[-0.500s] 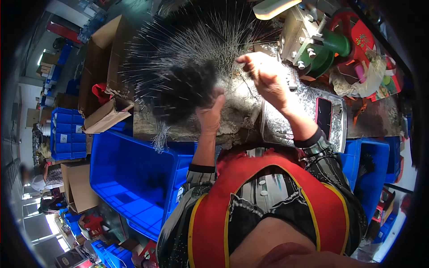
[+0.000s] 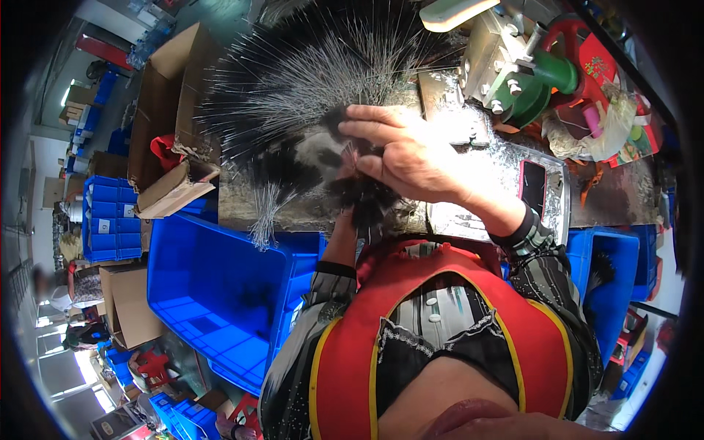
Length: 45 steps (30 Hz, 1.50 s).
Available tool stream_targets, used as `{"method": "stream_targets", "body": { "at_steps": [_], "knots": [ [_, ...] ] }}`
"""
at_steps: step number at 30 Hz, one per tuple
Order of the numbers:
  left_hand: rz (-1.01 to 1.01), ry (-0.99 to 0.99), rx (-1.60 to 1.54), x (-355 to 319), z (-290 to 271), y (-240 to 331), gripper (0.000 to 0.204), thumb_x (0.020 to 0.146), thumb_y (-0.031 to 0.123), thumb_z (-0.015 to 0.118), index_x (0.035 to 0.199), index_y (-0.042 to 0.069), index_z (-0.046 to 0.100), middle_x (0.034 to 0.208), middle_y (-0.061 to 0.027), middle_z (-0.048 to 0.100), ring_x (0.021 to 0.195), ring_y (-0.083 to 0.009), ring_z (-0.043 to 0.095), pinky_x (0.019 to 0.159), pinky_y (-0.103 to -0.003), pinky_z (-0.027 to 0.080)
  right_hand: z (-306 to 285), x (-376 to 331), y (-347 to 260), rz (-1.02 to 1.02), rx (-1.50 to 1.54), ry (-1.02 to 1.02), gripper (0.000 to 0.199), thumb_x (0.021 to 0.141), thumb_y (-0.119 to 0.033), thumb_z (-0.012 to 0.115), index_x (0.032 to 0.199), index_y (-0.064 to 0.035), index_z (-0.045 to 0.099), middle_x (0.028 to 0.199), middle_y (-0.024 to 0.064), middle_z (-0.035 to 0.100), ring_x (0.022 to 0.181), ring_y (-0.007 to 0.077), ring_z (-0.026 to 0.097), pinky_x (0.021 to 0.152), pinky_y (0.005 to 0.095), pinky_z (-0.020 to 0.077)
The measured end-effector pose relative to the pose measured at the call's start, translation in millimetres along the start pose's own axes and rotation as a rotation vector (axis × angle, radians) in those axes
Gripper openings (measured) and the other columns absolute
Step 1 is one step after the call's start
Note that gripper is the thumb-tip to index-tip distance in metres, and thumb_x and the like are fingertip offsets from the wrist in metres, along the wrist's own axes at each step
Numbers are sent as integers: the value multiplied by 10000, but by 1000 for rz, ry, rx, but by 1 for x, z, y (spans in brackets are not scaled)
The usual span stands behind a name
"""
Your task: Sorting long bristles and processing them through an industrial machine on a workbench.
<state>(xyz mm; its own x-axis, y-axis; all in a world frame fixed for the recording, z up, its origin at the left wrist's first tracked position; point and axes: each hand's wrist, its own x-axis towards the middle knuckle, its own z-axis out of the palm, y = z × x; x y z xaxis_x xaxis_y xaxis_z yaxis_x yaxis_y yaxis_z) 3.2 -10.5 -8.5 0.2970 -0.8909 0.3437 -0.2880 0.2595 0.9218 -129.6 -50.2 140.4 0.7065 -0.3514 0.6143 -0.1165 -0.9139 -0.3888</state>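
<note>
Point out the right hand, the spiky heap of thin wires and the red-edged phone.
Right hand (image 2: pixel 412 158): head view, back of the hand.
Spiky heap of thin wires (image 2: pixel 319 84): head view, fanned-out middle.
Red-edged phone (image 2: pixel 533 185): head view, dark screen.

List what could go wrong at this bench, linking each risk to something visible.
The bare right hand could get pricked by the thin wires fanning out beside it. The small wire bunch reaching past the bench edge might be knocked off, perhaps into the blue bin.
</note>
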Motion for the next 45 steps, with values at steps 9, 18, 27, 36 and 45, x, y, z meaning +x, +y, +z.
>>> {"method": "stream_targets", "body": {
  "at_steps": [9,18,27,36,45],
  "knots": [
    [-87,-45,-80,-23,-6,-6,341,776,200,598,1066,51,497,972,-64,563,902,-149,534,792,-287,427,-9,-5,2,-199,49,-176,492,842,-358,465,1095,63,496,1233,167,425,1137,324,390,907,399,358],
    [-178,102,-245,-25,5,-45,295,799,25,537,1086,38,471,997,-45,551,915,-146,528,787,-253,439,-13,-6,3,-186,131,50,214,777,-179,590,824,29,606,1011,99,576,861,258,534,692,327,469],
    [-148,123,-184,-7,6,-38,284,777,99,585,1032,42,474,951,-40,533,873,-131,524,745,-281,433,0,-15,5,-185,101,68,190,688,-89,657,861,-16,625,742,68,553,672,221,538,537,312,449],
    [-128,152,261,-8,-5,-17,357,689,-13,638,1016,-23,497,825,-84,589,637,-156,589,529,-248,474,-52,22,-4,-119,553,750,111,801,32,519,771,-5,620,784,66,625,674,140,584,547,237,466],
    [-291,231,-647,-1,-11,33,165,737,23,576,895,-22,557,757,-83,597,671,-130,552,649,-254,436,-29,-15,32,150,-87,477,87,763,-15,554,808,-9,628,767,100,620,666,202,597,605,262,477]
  ]
}}
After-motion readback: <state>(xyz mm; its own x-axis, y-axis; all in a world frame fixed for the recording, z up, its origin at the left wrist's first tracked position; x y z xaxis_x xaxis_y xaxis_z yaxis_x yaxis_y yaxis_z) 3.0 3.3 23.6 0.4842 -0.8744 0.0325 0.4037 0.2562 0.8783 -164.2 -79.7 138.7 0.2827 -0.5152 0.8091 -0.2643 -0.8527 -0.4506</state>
